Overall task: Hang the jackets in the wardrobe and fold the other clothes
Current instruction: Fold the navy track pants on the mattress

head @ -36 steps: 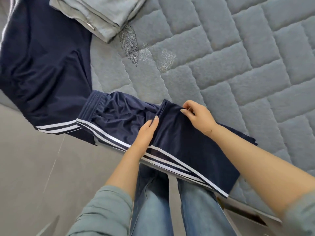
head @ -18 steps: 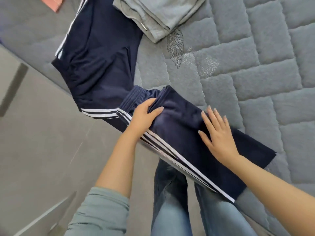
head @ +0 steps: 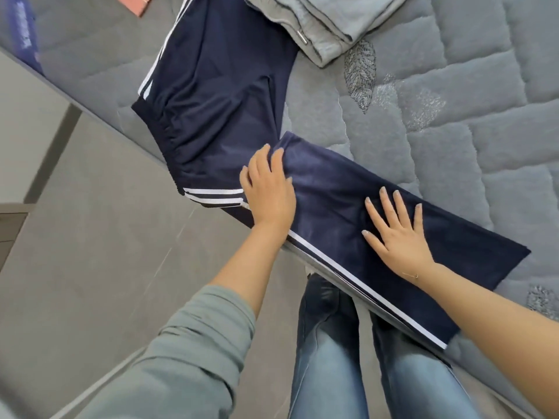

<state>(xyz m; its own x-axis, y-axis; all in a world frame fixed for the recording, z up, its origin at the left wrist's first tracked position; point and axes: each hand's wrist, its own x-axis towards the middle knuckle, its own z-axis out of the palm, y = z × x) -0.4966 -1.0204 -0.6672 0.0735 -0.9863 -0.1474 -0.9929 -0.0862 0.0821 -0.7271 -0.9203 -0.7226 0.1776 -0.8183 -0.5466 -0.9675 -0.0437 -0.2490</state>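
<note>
track pants: we saw navy track pants with white side stripes lying at the near edge of the bed, the legs folded over into a long band running from the middle toward the lower right, the waistband part spread toward the upper left.
stripes: the white stripes ran along the band's near edge, which hung slightly past the edge of the bed.
left hand: our left hand lay palm down on the fold end of the band, fingers nearly straight and close together, gripping nothing.
right hand: our right hand pressed flat on the middle of the band, fingers straight and spread apart, holding nothing.
hands together: both rested on the same garment, well apart from each other.
grey garment: a folded grey garment lay on the bed above the pants, just beside their upper part; we could not tell whether the two touched.
bed: the quilted grey bed cover carried everything, with glittery leaf motifs stitched in.
far corner: a pink piece and a dark blue item showed at the upper left edge, too cropped for us to identify.
person: grey sleeves and blue jeans showed below, over a grey tiled floor.
</note>
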